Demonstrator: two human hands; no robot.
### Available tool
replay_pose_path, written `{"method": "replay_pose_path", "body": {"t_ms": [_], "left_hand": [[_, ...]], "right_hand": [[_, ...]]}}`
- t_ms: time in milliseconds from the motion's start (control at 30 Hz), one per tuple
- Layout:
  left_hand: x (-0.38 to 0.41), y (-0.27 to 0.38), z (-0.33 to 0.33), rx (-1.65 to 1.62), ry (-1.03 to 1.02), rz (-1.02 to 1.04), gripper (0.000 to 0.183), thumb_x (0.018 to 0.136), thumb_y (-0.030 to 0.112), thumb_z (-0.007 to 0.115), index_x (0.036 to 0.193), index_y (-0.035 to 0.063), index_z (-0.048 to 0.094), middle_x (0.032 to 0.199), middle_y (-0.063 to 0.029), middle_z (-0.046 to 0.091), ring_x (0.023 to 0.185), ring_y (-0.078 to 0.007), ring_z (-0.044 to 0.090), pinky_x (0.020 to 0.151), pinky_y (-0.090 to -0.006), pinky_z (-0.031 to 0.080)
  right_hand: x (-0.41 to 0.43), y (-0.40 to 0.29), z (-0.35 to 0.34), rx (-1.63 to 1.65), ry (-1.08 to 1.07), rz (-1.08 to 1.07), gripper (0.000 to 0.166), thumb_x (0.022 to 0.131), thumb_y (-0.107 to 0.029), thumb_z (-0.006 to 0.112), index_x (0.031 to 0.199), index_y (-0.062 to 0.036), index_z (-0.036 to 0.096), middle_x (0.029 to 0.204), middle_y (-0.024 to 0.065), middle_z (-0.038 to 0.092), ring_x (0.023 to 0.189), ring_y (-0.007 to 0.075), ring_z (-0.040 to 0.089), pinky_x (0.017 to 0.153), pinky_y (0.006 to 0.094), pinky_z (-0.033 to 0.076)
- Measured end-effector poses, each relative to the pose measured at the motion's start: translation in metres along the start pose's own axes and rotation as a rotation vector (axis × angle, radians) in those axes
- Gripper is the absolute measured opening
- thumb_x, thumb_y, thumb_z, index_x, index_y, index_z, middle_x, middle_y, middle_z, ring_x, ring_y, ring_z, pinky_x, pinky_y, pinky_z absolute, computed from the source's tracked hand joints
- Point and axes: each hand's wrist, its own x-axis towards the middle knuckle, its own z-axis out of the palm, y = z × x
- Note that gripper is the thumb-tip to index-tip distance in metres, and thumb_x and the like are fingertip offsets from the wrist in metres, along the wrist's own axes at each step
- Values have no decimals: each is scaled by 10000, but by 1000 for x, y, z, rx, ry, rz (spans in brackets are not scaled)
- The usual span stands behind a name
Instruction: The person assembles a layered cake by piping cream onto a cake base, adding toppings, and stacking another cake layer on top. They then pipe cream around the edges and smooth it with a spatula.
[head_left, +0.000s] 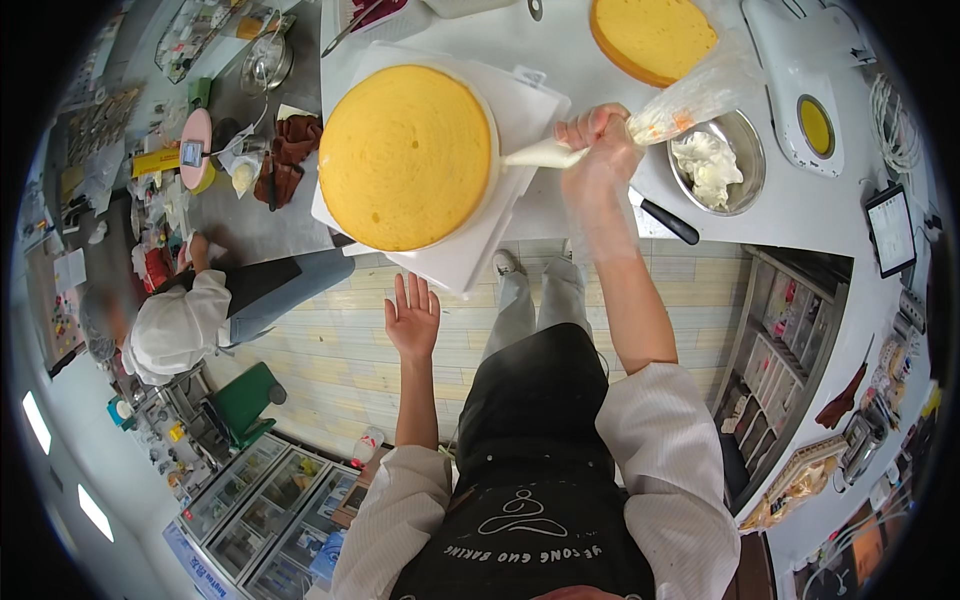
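My right hand (604, 154), in a clear plastic glove, squeezes a piping bag (551, 153) filled with white cream. The bag's tip is at the right side of a round yellow sponge cake (405, 157), which rests on a white board (480, 255). Below the cake's front edge, my bare left hand (412, 311) is held palm up with its fingers apart, holding nothing. A metal bowl (754, 184) of white cream (706, 169) stands right of my right hand. Near my gloved wrist lies a black-handled knife or spatula (670, 221). Another sponge layer (652, 37) is at the back.
A white kitchen scale (806, 90) stands at the right, past the bowl. A plastic tub (397, 19) with dark red contents is at the back left. Brown cloths (296, 150) lie on the steel counter (255, 217). Another person (176, 322) works at the left.
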Motion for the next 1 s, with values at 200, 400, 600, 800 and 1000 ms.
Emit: {"method": "replay_pose_path", "body": {"t_ms": [200,400,600,800,1000], "left_hand": [[-3,-4,-11,25,-3,2,475,1018,421,368,1397,163,491,1409,-79,528,1320,-241,471,1065,-447,372],[-7,-14,3,28,58,-14,476,1020,418,363,1405,164,483,1454,-76,482,1342,-235,447,1079,-446,359],[3,-16,11,23,-7,-88,526,1004,476,389,1418,161,467,1463,-74,469,1367,-241,413,1108,-467,319],[27,-23,50,33,-130,-189,641,986,562,299,1442,128,423,1477,-79,447,1365,-302,406,1110,-516,317],[55,-6,49,-60,-247,-227,584,954,438,398,1443,118,416,1482,-93,440,1352,-312,421,1102,-528,315]], "right_hand": [[6,1,3,-26,28,-18,216,866,17,372,679,-85,413,572,6,323,502,124,271,561,323,359],[13,2,-2,-32,25,-31,207,855,24,374,691,-91,426,566,11,334,487,129,271,544,330,373],[10,-17,-5,80,-28,-70,115,810,-2,422,746,-89,462,579,34,384,521,163,385,745,414,484],[-30,31,47,-88,-181,-5,81,797,2,446,797,-49,509,602,38,434,592,169,502,822,427,515],[-9,-10,20,-438,-137,-366,150,789,44,463,679,-34,528,595,58,475,518,162,468,576,348,504]]}}
